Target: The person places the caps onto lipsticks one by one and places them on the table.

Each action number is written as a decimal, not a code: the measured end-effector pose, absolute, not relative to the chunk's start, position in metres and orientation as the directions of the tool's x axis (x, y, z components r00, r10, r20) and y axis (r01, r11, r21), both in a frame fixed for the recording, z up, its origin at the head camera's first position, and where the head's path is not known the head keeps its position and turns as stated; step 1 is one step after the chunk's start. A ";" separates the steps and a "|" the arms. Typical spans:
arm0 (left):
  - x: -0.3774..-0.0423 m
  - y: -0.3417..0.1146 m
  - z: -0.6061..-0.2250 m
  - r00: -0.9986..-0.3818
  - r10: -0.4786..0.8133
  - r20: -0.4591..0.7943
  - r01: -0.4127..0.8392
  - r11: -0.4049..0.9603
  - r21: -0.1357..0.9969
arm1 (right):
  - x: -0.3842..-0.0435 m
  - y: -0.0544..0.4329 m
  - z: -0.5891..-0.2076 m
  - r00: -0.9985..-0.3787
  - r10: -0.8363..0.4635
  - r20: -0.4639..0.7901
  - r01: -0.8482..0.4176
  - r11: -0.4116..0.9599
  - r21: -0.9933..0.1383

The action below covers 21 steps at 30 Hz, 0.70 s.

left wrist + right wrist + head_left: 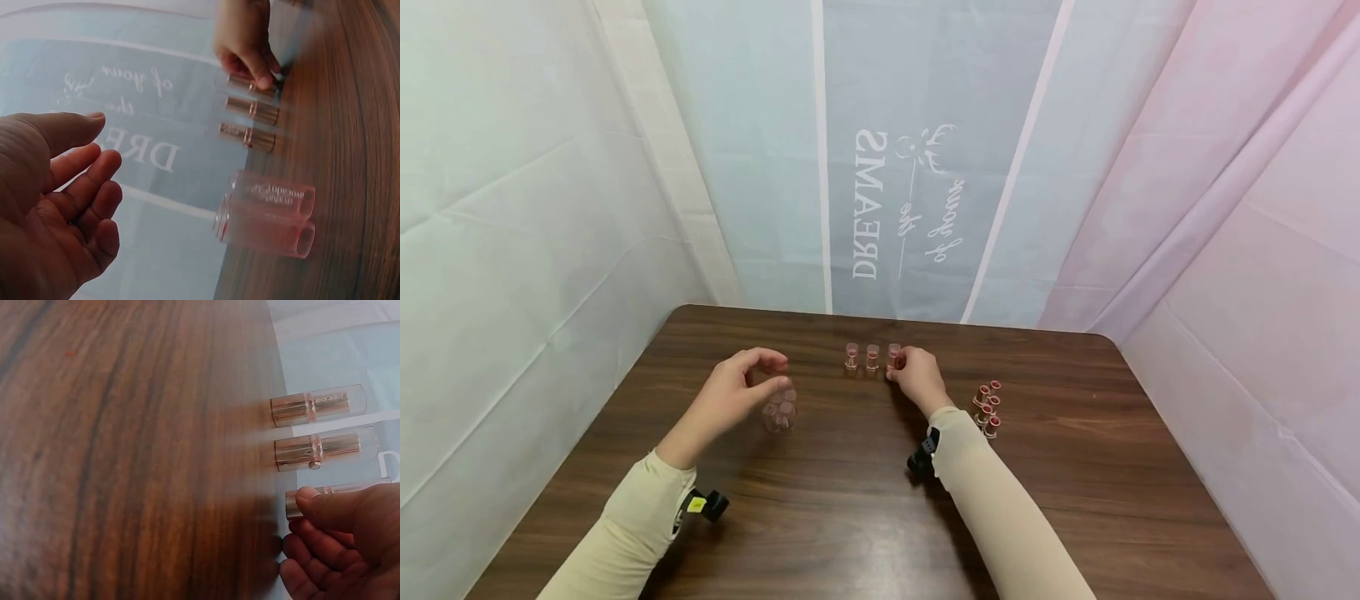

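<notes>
Three lipsticks with gold tubes and clear caps stand upright in a row near the table's back edge. My right hand [920,379] pinches the rightmost lipstick [292,506] low on its gold base, between thumb and fingers. Beside it stand the middle lipstick [319,450] and the left lipstick [317,406], apart from each other. My left hand [737,392] hovers with loosely bent fingers, holding nothing, by a cluster of clear pinkish caps [782,412]. Two of those caps [269,215] show lettering in the left wrist view.
Several uncapped gold lipstick tubes [988,408] with red tops stand in a group right of my right forearm. The dark wooden table [835,500] meets a printed curtain [895,167] at the back, with pale cloth walls on both sides.
</notes>
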State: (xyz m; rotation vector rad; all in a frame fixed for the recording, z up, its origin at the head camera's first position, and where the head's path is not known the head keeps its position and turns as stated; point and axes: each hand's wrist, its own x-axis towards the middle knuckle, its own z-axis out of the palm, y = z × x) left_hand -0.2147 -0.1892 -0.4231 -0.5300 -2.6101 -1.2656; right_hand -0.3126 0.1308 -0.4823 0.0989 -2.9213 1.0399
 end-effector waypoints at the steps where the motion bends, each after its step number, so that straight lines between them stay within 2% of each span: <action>1: -0.216 -0.191 -0.423 -0.920 0.233 0.314 0.391 0.574 0.720 | -0.313 0.131 -0.483 -0.997 -0.049 0.061 -0.076 0.772 -0.630; 7: -0.221 -0.199 -0.423 -0.934 0.251 0.256 0.356 0.569 0.742 | -0.311 0.130 -0.486 -0.997 -0.048 0.058 -0.074 0.775 -0.627; 14: -0.224 -0.203 -0.422 -0.934 0.253 0.253 0.355 0.566 0.744 | -0.309 0.130 -0.484 -0.997 -0.052 0.057 -0.076 0.770 -0.633; 18: -0.223 -0.204 -0.422 -0.937 0.253 0.239 0.344 0.570 0.746 | -0.303 0.132 -0.476 -0.994 -0.054 0.098 -0.104 0.761 -0.640; 21: -0.222 -0.205 -0.423 -0.938 0.254 0.234 0.340 0.561 0.755 | -0.291 0.138 -0.455 -0.986 -0.060 0.158 -0.150 0.735 -0.661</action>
